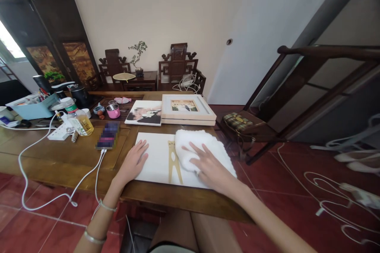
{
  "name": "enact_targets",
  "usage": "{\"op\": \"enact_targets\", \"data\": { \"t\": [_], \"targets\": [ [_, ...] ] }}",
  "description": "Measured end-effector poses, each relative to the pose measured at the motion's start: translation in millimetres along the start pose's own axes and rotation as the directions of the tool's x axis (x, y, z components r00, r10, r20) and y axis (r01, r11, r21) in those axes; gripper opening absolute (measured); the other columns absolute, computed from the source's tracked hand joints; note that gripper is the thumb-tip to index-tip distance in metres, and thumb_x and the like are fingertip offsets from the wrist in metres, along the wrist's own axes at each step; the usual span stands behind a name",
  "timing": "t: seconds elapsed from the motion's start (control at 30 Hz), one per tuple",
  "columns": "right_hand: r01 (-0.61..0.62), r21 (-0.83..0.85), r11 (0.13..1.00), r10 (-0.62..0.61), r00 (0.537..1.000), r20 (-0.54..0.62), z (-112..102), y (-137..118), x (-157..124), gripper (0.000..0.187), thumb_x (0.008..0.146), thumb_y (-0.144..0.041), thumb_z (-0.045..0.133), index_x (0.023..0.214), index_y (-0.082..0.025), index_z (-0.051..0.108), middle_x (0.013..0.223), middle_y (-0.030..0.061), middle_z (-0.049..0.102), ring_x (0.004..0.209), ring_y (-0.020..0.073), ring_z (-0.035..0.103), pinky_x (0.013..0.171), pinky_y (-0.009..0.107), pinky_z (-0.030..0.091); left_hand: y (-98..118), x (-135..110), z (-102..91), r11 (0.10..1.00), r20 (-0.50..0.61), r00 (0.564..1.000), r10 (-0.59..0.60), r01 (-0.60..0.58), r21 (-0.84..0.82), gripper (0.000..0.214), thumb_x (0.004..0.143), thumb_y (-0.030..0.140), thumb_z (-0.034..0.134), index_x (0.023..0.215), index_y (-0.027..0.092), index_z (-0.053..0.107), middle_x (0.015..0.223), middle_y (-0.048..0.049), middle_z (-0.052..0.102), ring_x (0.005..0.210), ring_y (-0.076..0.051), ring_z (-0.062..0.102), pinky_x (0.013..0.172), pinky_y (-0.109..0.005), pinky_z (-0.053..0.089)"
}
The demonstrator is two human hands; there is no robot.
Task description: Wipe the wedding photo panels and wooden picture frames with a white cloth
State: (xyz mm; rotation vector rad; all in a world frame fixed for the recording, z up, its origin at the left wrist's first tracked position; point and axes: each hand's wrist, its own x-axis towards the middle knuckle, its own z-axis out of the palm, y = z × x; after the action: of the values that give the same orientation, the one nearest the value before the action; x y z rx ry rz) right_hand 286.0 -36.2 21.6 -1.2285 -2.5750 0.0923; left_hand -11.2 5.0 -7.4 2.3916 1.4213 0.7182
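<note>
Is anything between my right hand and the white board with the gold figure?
Yes, the white cloth lies under your right hand, over the right part of the white board.

Carved chairs (178, 61) stand by a pale wall (154, 12) (bright window (10, 41) far left); the floor (293, 201) is red-tiled.

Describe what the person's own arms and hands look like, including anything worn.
The left hand and right hand are ungloved, and no sleeves show. The left forearm wears a thin, pale bracelet nearer the hand and a silvery bangle farther up; the right forearm shows neither.
</note>
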Motion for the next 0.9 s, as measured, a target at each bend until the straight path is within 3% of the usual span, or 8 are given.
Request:
{"op": "enact_targets", "data": {
  "t": [0.13,0.23,0.33,0.47,0.63,0.73,0.9],
  "targets": [
    [0.056,0.041,0.998,-0.058,0.997,0.055,-12.4,-44.4,-53.8,0.04,0.05,0.002,0.038,0.077,-0.019,0.058,0.146,0.0025,0.029,0.137,0.0265,0.007,0.109,0.059,0.013,-1.7,-0.1,2.0,1.0,-0.01,1.0,0.012,-0.012,-0.015,0.044,0.092,0.031,0.033,0.132,0.018,0.043,0.143,-0.007,0.037,0.135,-0.019,0.027,0.112,-0.04,0.021],
    [0.08,0.066,0.995,-0.086,0.992,0.094,-19.3,-55.1,-72.2,0.041,0.047,0.001,0.037,0.077,-0.02,0.057,0.146,0.0009,0.029,0.137,0.0264,0.011,0.109,0.058,0.016,-2.6,-0.6,1.0,1.0,0.012,1.0,0.024,-0.024,-0.02,0.045,0.091,0.032,0.034,0.133,0.018,0.041,0.144,-0.0062,0.035,0.136,-0.019,0.025,0.113,-0.039,0.02],
    [0.065,0.069,0.995,-0.071,0.995,0.077,-17.3,-36.2,-58.2,0.042,0.051,0.001,0.038,0.082,-0.02,0.057,0.145,0.0026,0.032,0.137,0.0246,0.013,0.11,0.054,0.018,-3.4,-0.7,0.0,1.0,0.027,0.999,0.03,-0.03,-0.004,0.045,0.092,0.032,0.032,0.134,0.018,0.039,0.145,-0.0051,0.034,0.136,-0.018,0.023,0.113,-0.039,0.019],
    [-0.024,0.039,0.999,0.024,1.0,0.018,-6.3,12.1,-4.3,0.03,0.064,-0.003,0.043,0.086,-0.017,0.058,0.141,0.0129,0.038,0.132,0.0281,0.027,0.108,0.054,0.021,-3.3,-0.2,-0.7,0.999,0.036,0.999,0.036,-0.036,0.007,0.045,0.093,0.03,0.03,0.135,0.017,0.039,0.145,-0.005,0.034,0.136,-0.016,0.023,0.114,-0.037,0.018],
    [-0.081,0.012,0.997,0.081,0.996,-0.049,1.5,46.6,48.0,0.021,0.079,-0.01,0.04,0.088,-0.018,0.057,0.127,0.0135,0.054,0.128,0.0271,0.036,0.105,0.052,0.028,-0.6,0.7,-1.0,0.999,0.021,0.999,0.027,-0.027,-0.022,0.043,0.092,0.028,0.031,0.133,0.019,0.041,0.144,-0.0045,0.036,0.136,-0.017,0.026,0.113,-0.039,0.02],
    [-0.081,-0.002,0.997,0.081,0.995,-0.059,3.6,39.3,41.2,0.022,0.079,-0.01,0.041,0.092,-0.016,0.057,0.128,0.0165,0.053,0.129,0.0276,0.034,0.107,0.053,0.023,0.9,2.0,0.1,1.0,0.005,1.0,0.007,-0.007,-0.03,0.043,0.092,0.028,0.031,0.132,0.017,0.043,0.142,-0.0066,0.038,0.135,-0.018,0.027,0.113,-0.039,0.022],
    [-0.017,0.031,0.999,0.019,0.999,-0.049,-3.4,-13.7,-21.5,0.024,0.07,-0.007,0.044,0.087,-0.019,0.056,0.139,0.0122,0.041,0.133,0.0271,0.024,0.107,0.053,0.024,0.3,3.5,2.9,0.999,-0.013,1.0,-0.006,0.006,-0.033,0.043,0.092,0.028,0.032,0.131,0.018,0.045,0.141,-0.0076,0.039,0.134,-0.019,0.028,0.112,-0.041,0.022]
  ]
}}
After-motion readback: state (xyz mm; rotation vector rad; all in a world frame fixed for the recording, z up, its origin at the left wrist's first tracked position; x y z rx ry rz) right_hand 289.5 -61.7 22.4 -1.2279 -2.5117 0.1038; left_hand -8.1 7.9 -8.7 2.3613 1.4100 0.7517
